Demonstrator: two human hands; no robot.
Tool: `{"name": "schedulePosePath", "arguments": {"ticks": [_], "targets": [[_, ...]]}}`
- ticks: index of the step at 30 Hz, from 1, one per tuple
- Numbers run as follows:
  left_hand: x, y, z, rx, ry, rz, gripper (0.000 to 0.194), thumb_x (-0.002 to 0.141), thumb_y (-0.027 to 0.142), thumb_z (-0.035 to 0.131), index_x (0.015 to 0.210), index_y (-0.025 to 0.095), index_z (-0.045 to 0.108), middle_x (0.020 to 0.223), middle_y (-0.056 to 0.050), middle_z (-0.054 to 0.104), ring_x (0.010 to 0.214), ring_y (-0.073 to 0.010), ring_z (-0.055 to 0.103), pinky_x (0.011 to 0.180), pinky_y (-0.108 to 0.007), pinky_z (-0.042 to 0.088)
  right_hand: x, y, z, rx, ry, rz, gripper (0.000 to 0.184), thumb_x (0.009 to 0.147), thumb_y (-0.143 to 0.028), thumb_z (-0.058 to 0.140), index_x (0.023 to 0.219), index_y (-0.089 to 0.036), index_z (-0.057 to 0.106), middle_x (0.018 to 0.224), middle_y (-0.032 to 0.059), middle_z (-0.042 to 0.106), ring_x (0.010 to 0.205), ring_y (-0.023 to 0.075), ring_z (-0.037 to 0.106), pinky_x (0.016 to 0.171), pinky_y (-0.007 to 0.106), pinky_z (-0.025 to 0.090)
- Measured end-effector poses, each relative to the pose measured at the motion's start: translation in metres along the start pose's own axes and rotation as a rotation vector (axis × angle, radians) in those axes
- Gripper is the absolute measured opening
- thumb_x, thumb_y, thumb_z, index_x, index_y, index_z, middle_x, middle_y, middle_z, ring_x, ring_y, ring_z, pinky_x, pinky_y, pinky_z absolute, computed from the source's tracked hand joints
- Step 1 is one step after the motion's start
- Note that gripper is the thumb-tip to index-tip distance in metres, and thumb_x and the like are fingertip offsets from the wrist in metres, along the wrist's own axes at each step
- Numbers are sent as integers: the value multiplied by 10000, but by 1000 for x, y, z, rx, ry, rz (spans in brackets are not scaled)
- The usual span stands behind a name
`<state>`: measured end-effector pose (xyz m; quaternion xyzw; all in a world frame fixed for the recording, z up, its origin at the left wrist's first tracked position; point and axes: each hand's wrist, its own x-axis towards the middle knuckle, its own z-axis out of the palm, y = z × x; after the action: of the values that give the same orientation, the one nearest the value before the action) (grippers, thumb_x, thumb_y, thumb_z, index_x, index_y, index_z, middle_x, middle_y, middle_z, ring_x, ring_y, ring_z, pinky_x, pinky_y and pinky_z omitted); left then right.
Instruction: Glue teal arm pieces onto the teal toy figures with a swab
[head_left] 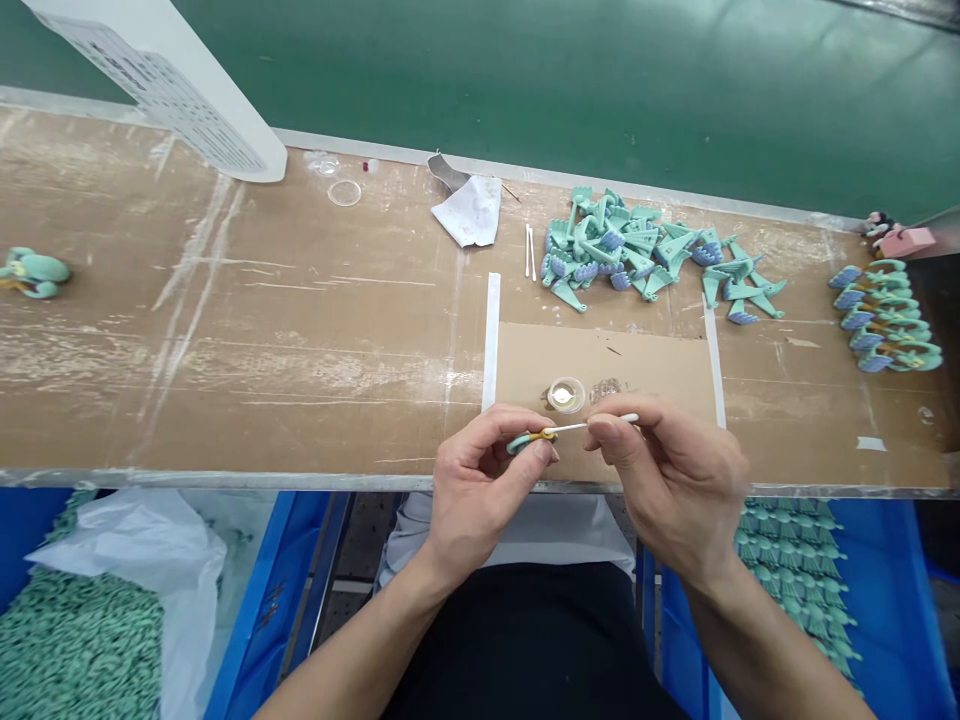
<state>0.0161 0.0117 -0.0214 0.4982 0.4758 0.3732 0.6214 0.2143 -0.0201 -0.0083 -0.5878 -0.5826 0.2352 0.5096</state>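
Observation:
My left hand [484, 480] is closed, pinching a small green and yellow-brown plastic piece [525, 440] between thumb and fingers. A white cotton swab [574, 427] is gripped by the thumb and fingers of my right hand [667, 470]. Its left tip touches the yellow-brown part of the piece; the other tip sticks out past my right fingers. Just beyond my hands a small clear cup [565, 394] with pale liquid stands on a cardboard sheet [637, 355]. My left fingers cover much of the piece.
Green and purple plastic parts [622, 245] lie heaped at the back, beside two cotton swabs [530, 252]. A row of assembled pieces [889, 315] sits at the right. Blue bins [255, 610] with green parts flank my lap below the table edge.

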Motion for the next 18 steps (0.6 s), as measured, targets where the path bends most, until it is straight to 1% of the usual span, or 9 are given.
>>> {"name": "schedulePosePath", "arguments": {"ticks": [5,10,15,18], "targets": [[0,-3,0,8,9,15,70,1065,282,898,1065,217,924,1093,-107,877,924,-233,799,789,-350,672,1,-3,-3,-4,-22,-30,181,1177,-202,778,1007,-264,800,843,-18,831,651,157,733,678,290,616],[-1,-5,0,7,9,41,48,1066,264,898,1074,231,932,1103,-104,876,936,-235,798,787,-350,664,4,-5,-7,-25,-59,-64,204,1183,-142,746,1017,-259,766,864,-48,834,690,129,764,717,250,605],[-1,-3,1,17,15,70,22,1061,249,910,1063,233,925,1097,-99,878,961,-235,807,802,-337,648,4,-4,-11,-75,-67,-79,197,1183,-138,743,1026,-257,757,840,-54,809,648,121,706,676,254,559],[1,-1,3,23,12,80,24,1062,245,909,1047,230,921,1097,-101,876,965,-232,805,818,-337,642,5,-3,-11,-80,-76,-85,190,1188,-145,747,1033,-254,762,837,-48,810,641,120,698,673,256,557]]}}
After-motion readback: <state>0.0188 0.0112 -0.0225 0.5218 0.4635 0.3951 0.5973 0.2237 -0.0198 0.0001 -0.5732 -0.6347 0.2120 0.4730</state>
